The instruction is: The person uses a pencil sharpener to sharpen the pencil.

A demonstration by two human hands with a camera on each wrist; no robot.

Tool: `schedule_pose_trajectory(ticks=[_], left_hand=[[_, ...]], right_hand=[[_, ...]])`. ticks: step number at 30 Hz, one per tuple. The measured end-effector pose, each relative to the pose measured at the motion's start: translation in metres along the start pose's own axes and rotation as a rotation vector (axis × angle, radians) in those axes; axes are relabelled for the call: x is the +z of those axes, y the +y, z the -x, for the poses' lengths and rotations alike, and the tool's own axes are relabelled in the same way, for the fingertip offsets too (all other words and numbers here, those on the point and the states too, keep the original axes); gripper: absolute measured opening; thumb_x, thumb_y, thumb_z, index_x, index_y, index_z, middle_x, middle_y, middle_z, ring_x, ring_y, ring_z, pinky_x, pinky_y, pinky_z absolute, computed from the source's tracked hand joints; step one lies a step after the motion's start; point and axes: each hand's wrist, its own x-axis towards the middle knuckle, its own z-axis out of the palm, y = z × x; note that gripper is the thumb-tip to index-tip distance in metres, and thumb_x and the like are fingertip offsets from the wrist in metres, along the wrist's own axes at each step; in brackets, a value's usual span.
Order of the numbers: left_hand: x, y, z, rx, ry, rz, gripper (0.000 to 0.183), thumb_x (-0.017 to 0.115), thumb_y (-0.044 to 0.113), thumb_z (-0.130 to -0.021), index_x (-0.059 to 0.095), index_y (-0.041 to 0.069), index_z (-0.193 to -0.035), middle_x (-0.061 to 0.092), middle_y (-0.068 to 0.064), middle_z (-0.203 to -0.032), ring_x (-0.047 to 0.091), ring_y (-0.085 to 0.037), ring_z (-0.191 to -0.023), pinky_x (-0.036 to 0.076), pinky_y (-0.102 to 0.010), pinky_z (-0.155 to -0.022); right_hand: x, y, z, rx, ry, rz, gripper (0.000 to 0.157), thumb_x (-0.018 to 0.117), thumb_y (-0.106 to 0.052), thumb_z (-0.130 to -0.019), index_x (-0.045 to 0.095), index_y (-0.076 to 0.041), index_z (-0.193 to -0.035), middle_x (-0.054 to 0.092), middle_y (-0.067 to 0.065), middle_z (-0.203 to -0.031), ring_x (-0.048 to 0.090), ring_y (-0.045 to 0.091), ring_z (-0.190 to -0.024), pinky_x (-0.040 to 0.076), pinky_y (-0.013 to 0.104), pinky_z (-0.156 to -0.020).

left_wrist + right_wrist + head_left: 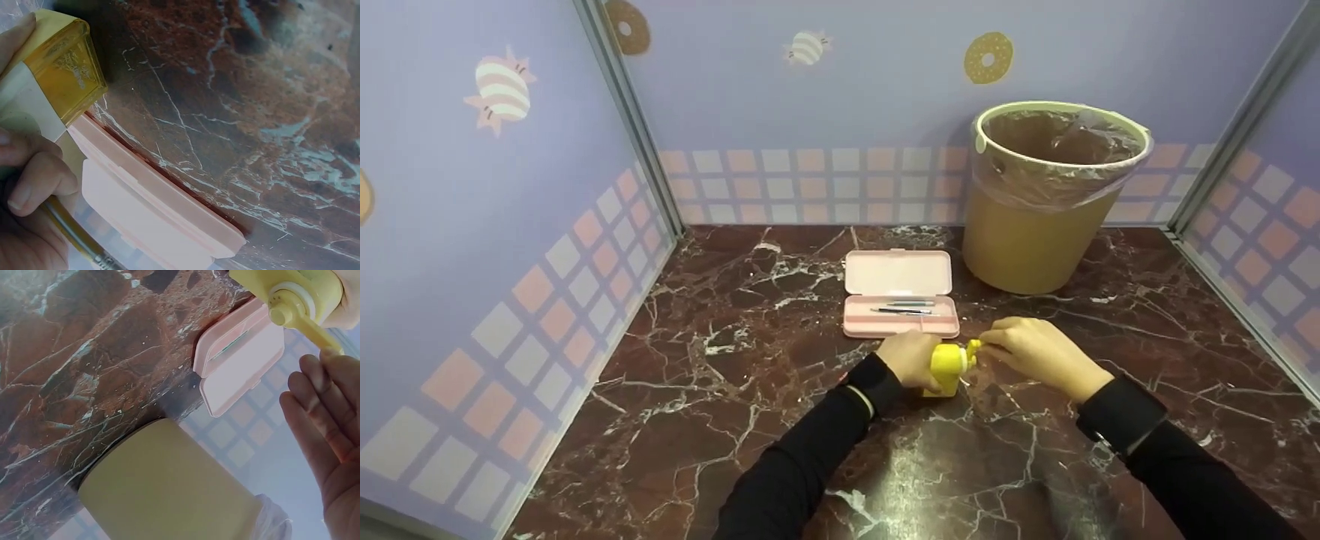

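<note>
My left hand (911,360) grips a yellow pencil sharpener (946,367) low over the table in front of the pencil case. Through its see-through bin (70,62), shavings show in the left wrist view. A striped pencil (70,225) with a metal ferrule runs back under the left fingers, its front end hidden. At the sharpener's other side, my right hand (1035,352) pinches the end of the yellow crank handle (315,332). In the right wrist view the other right fingers are loosely extended. Just behind the hands lies a pink pencil case (898,274), lid up, holding several thin pencils or pens (904,310).
A tan trash bin (1035,232) with a clear plastic liner stands at the back right of the dark marbled table (675,450). Lilac panels (825,97) with printed sweets enclose the table at the back and both sides.
</note>
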Motion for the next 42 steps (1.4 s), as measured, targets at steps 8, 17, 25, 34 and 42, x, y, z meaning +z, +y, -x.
schedule_pose_trajectory(ticks=[8, 17, 25, 34, 42], left_hand=[[-0.002, -0.001, 0.001, -0.003, 0.011, 0.009, 0.047, 0.092, 0.035, -0.067, 0.068, 0.011, -0.099, 0.076, -0.005, -0.095, 0.070, -0.021, -0.084, 0.057, -0.036, -0.072], [0.000, -0.002, 0.002, 0.013, 0.031, 0.018, 0.044, 0.091, 0.035, -0.067, 0.067, 0.010, -0.095, 0.075, -0.004, -0.089, 0.066, -0.019, -0.075, 0.055, -0.036, -0.066], [0.007, 0.003, 0.002, 0.036, 0.042, -0.044, 0.048, 0.093, 0.037, -0.065, 0.068, 0.012, -0.098, 0.076, -0.003, -0.092, 0.071, -0.021, -0.081, 0.057, -0.036, -0.070], [0.002, 0.002, 0.003, 0.034, 0.055, -0.020, 0.048, 0.092, 0.036, -0.065, 0.067, 0.011, -0.096, 0.075, -0.004, -0.090, 0.069, -0.021, -0.079, 0.057, -0.036, -0.070], [0.002, 0.003, 0.003, 0.025, 0.054, -0.048, 0.049, 0.092, 0.039, -0.066, 0.068, 0.012, -0.099, 0.076, -0.003, -0.094, 0.072, -0.021, -0.084, 0.058, -0.035, -0.074]], right_hand=[[0.005, 0.004, -0.011, 0.046, -0.024, 0.015, 0.004, 0.075, -0.015, -0.089, 0.077, -0.011, -0.089, 0.072, 0.005, -0.080, 0.070, 0.023, -0.071, 0.057, 0.042, -0.066], [0.020, 0.011, -0.022, 0.056, -0.024, 0.031, 0.013, 0.073, -0.011, -0.090, 0.070, -0.011, -0.077, 0.066, 0.004, -0.073, 0.062, 0.021, -0.063, 0.052, 0.042, -0.059], [0.044, 0.017, -0.017, 0.083, -0.082, 0.000, 0.015, 0.069, -0.004, -0.088, 0.069, -0.007, -0.073, 0.069, 0.008, -0.074, 0.066, 0.028, -0.066, 0.054, 0.046, -0.061], [0.051, 0.022, -0.018, 0.080, -0.068, -0.059, 0.013, 0.070, -0.005, -0.088, 0.070, -0.008, -0.075, 0.070, 0.007, -0.073, 0.066, 0.027, -0.065, 0.053, 0.047, -0.061], [0.061, 0.026, -0.013, 0.052, -0.075, -0.094, 0.016, 0.072, -0.002, -0.086, 0.069, -0.009, -0.073, 0.071, 0.003, -0.071, 0.066, 0.022, -0.063, 0.054, 0.043, -0.059]])
